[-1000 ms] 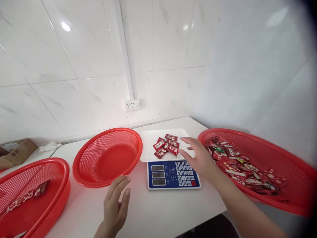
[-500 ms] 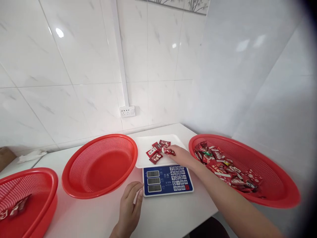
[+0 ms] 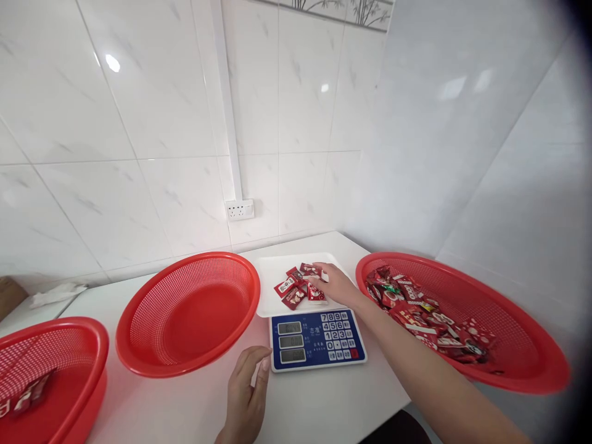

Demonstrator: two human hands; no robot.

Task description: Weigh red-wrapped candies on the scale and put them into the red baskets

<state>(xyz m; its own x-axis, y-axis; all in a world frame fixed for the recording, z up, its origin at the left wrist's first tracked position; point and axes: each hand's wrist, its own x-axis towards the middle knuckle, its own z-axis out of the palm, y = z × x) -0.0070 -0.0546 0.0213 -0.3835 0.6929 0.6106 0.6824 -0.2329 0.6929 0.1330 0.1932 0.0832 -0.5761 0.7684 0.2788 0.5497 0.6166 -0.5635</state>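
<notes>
Right hand [image 3: 337, 286] is at red packets [image 3: 294, 298] on the scale [image 3: 317, 350], can't tell if gripping; left hand [image 3: 246, 385] loosely open beside the scale.

Left hand [image 3: 248, 388]: near, fingers loosely bent, thumb parted from them. Right forearm [image 3: 428, 373]: bare, extended from near right toward far left. Right hand [image 3: 338, 287]: farther off, fingertips pointing left, thumb and forefinger apart.

Fingers [image 3: 322, 267] partly hide red packets [image 3: 317, 293]; the left edge crops a basket [image 3: 98, 351].
</notes>
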